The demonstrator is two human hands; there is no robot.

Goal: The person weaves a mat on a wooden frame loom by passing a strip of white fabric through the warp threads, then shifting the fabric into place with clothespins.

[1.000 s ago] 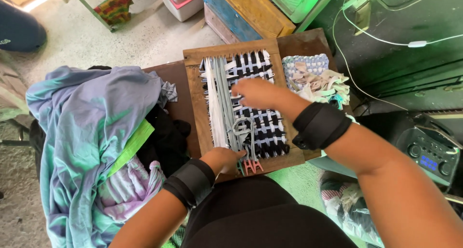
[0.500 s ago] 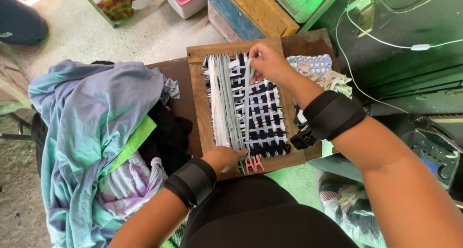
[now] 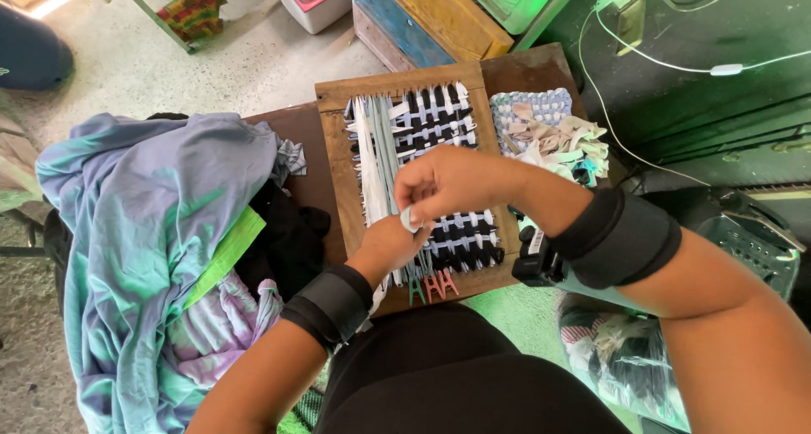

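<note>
- I see a square wooden weaving frame [image 3: 331,160] lying flat on a dark brown table [image 3: 300,130], its rails plain, worn timber.
- Stretched across the frame is a half-made woven mat [image 3: 439,126]: soft fabric strips in black and white crossing in a checkered pattern on the right, and long pale grey and white strips [image 3: 376,160] running lengthwise on the left.
- My right hand [image 3: 452,185] hovers over the middle of the frame, fingers curled in, thumb and forefinger pinching a pale fabric loop [image 3: 409,221] just above the weave.
- My left hand [image 3: 390,244] sits at the near edge of the frame, just under the right hand; its fingers are tucked under and I cannot tell whether they grip anything.
- Both wrists wear broad black bands [image 3: 331,303], matte and padded-looking.
- At the frame's near rail, small green and red clips [image 3: 431,286] hang off the strip ends.
- Right of the frame lies a finished woven square [image 3: 528,105] in pale blue and white, with a loose heap of cut fabric strips [image 3: 562,143] on it, in cream, tan and teal.
- Left of the frame is a big crumpled pile of cloth [image 3: 144,231]: smooth lilac and mint jersey over black fabric, with a bright green strip [image 3: 226,252] lying across it.
</note>
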